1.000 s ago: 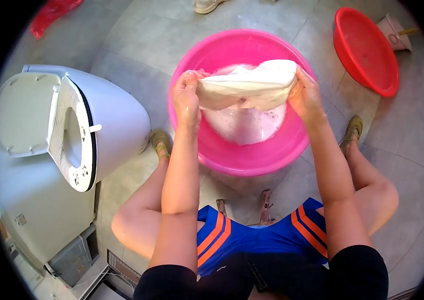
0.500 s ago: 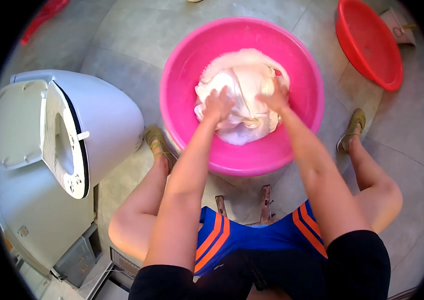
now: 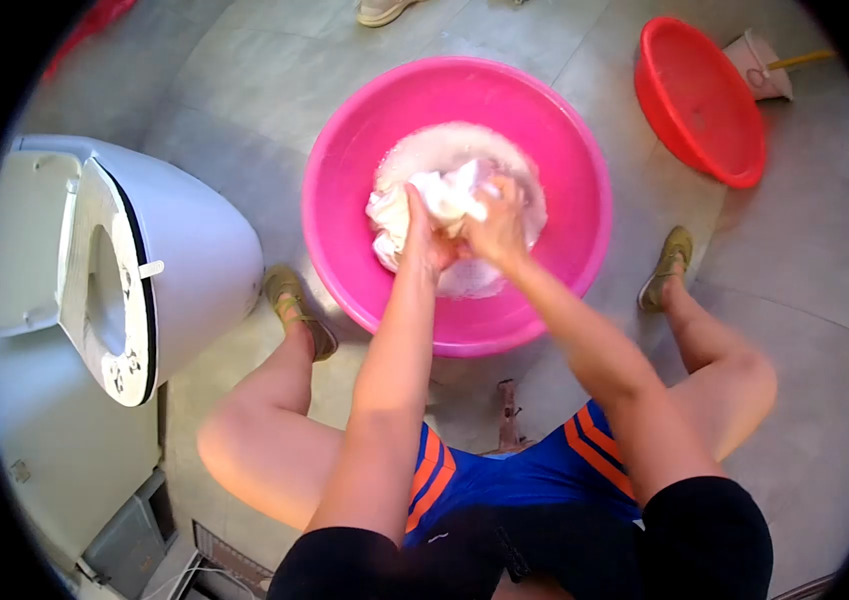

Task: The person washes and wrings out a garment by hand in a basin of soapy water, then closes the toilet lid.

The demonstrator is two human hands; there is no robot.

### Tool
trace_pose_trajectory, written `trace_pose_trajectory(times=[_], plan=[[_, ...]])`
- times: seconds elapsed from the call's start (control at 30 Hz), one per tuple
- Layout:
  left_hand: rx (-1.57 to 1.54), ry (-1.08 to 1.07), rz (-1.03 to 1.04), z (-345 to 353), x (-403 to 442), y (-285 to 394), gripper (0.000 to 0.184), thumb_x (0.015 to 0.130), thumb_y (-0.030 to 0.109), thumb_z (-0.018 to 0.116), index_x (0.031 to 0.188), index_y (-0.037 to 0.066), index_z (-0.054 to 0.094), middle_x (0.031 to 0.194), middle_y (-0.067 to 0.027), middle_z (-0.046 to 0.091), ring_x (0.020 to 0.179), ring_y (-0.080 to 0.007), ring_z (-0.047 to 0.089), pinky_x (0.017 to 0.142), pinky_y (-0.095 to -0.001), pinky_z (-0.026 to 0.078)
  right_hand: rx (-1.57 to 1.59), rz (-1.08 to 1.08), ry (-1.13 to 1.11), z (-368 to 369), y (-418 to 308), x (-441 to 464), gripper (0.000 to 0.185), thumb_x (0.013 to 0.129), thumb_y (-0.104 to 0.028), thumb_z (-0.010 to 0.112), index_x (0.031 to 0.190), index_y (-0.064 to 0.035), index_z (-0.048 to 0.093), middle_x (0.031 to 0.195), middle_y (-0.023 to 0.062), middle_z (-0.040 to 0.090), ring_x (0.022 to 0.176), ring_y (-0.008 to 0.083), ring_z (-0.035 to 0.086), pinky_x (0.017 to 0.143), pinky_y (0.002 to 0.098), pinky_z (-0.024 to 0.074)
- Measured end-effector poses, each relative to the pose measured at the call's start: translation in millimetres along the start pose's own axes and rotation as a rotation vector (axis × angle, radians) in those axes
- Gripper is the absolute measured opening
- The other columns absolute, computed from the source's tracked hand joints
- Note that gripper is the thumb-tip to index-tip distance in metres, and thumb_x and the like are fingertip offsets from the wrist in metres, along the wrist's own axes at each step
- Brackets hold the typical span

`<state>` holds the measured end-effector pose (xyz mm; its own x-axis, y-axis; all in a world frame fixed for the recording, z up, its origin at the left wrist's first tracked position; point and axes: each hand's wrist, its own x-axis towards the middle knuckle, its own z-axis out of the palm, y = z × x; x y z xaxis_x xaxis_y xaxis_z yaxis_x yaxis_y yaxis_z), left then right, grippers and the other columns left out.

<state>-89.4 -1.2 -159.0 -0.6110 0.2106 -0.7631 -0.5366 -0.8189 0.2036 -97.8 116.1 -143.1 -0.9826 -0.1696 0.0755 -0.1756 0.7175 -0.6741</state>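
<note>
White wet cloth (image 3: 449, 190) is bunched up between my hands, inside a large pink basin (image 3: 572, 200) that stands on the floor. Sudsy water (image 3: 464, 140) surrounds the cloth. My left hand (image 3: 425, 235) grips the bundle from its left side, thumb pointing up. From the right, my right hand (image 3: 496, 222) has its fingers wrapped over the cloth, slightly blurred. More of the white cloth lies in the water left of my left hand. The undersides of both hands and part of the fabric are hidden.
To the left stands a toilet (image 3: 194, 250) with a padded seat and raised lid. A red basin (image 3: 704, 110) leans at the upper right beside a dustpan (image 3: 762, 70) with a yellow handle. Another person's shoe (image 3: 381, 12) shows at the top edge.
My hands were spread flat over the cloth; now they have come together and gathered it into a raised bunch. The view has shifted slightly, and the shoe at the top shows more.
</note>
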Motion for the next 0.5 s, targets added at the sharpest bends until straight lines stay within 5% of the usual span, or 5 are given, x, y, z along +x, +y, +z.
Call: trace_pose_trajectory(times=[0.03, 0.13, 0.3, 0.37, 0.5], plan=[[-0.136, -0.209, 0.02, 8.7, -8.3, 8.7, 0.087, 0.079, 0.077, 0.03, 0.128, 0.006, 0.046, 0.125, -0.0185, 0.051, 0.115, -0.033, 0.049, 0.097, -0.0471, 0.04, 0.068, -0.154, 0.058, -7.4, -17.3, -14.7, 0.024, 0.066, -0.022, 0.068, 0.085, -0.0071, 0.067, 0.125, 0.0161, 0.047, 0.121, 0.0376, 0.036, 0.097, 0.0483, 0.0302], [-0.129, -0.431, -0.014, -12.1, 2.4, 7.4, 0.068, 0.082, 0.061, 0.049, 0.12, 0.005, 0.052, 0.105, -0.0135, 0.061, 0.09, -0.0279, 0.061, 0.078, -0.0384, 0.052, 0.114, -0.297, 0.104, -18.7, -66.3, -54.2, 0.021, 0.063, -0.021, 0.07, 0.075, -0.0049, 0.062, 0.115, 0.0147, 0.05, 0.111, 0.036, 0.043, 0.088, 0.0482, 0.0344], [-0.57, -0.655, 0.307, -36.9, 56.5, -56.0, 0.037, 0.09, 0.023, 0.045, 0.121, 0.003, 0.05, 0.109, -0.0121, 0.06, 0.094, -0.0243, 0.061, 0.084, -0.0381, 0.051, -0.011, -0.176, 0.141, 8.7, -41.5, -18.0, 0.026, 0.067, -0.023, 0.073, 0.075, -0.0041, 0.057, 0.094, 0.0141, 0.058, 0.091, 0.0336, 0.054, 0.079, 0.0444, 0.0403], [-0.433, -0.374, 0.299, -2.7, 33.5, -50.3, 0.036, 0.091, 0.023, 0.045, 0.12, 0.003, 0.05, 0.109, -0.0108, 0.06, 0.095, -0.0229, 0.06, 0.085, -0.0367, 0.05, 0.138, 0.128, 0.195, 0.6, -32.5, 22.1, 0.028, 0.07, -0.025, 0.073, 0.08, -0.0036, 0.059, 0.085, 0.0144, 0.06, 0.083, 0.0328, 0.057, 0.077, 0.042, 0.0421], [-0.429, -0.254, 0.309, 20.4, 18.2, -40.2, 0.032, 0.092, 0.025, 0.047, 0.115, 0.004, 0.054, 0.104, -0.0095, 0.062, 0.091, -0.0205, 0.061, 0.081, -0.0337, 0.05, -0.056, -0.243, 0.317, 2.0, -19.2, 25.1, 0.027, 0.075, -0.025, 0.068, 0.087, -0.0017, 0.06, 0.087, 0.0172, 0.06, 0.084, 0.0353, 0.057, 0.075, 0.0436, 0.0442]])
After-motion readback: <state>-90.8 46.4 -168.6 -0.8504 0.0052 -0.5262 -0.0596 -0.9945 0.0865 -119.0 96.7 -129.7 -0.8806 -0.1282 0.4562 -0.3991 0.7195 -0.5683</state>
